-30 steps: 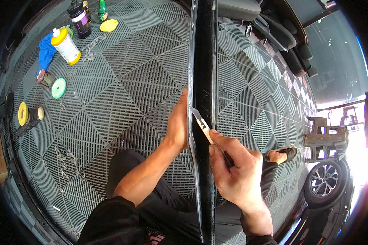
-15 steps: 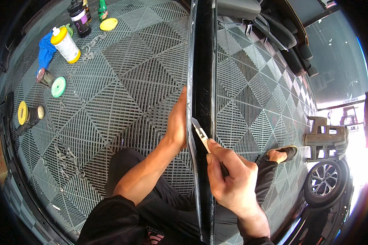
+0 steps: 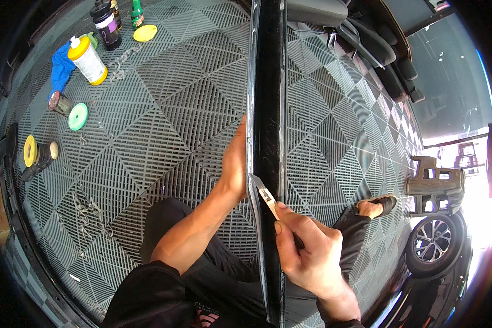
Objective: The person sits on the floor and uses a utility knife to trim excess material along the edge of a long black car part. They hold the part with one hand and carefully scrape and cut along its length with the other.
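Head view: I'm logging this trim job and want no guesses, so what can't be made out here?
- Left hand: its fingers lie behind the black panel edge, so its grip is hidden.
- Small blade tool: its handle is buried in the right hand.
- Panel's lower end: cut off by the picture's bottom edge.
- Bottles at top left: too small and bent by the fisheye rim to identify their contents.

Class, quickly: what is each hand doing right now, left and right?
Left hand: flat against the side of the upright black panel, bracing it; grip cannot be told.
Right hand: closed on a small blade tool, its tip at the panel's edge.
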The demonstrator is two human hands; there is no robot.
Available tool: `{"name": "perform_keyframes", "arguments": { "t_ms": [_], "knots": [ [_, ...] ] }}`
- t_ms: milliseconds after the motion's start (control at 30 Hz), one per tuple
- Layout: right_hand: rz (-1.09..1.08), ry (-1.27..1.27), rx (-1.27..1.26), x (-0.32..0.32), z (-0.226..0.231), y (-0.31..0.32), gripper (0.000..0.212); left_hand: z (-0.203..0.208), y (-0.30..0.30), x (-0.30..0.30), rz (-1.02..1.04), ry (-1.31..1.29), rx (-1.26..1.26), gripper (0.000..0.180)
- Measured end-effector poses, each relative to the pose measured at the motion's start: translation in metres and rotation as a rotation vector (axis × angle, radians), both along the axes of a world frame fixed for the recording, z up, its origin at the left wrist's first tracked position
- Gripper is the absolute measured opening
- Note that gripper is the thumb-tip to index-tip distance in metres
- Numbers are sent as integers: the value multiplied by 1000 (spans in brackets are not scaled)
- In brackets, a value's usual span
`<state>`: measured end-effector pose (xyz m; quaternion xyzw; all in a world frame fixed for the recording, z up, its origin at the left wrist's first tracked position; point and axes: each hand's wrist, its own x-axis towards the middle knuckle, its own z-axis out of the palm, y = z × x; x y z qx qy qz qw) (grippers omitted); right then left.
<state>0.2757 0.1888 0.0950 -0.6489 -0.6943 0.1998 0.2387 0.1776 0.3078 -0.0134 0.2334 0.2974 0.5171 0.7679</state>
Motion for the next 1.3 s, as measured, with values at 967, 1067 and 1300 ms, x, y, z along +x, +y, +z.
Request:
{"name": "perform_keyframes", "arguments": {
  "t_ms": [967,1067,1300],
  "knots": [
    [-20,125,150,1,-12,29,26,-6,-2,6,9,-118,12,52],
    [-22,108,125,-1,-11,27,26,-4,-3,3,10,-77,7,52],
    [3,53,181,1,-12,23,26,8,-3,4,-15,-92,-15,50]
  ]
}}
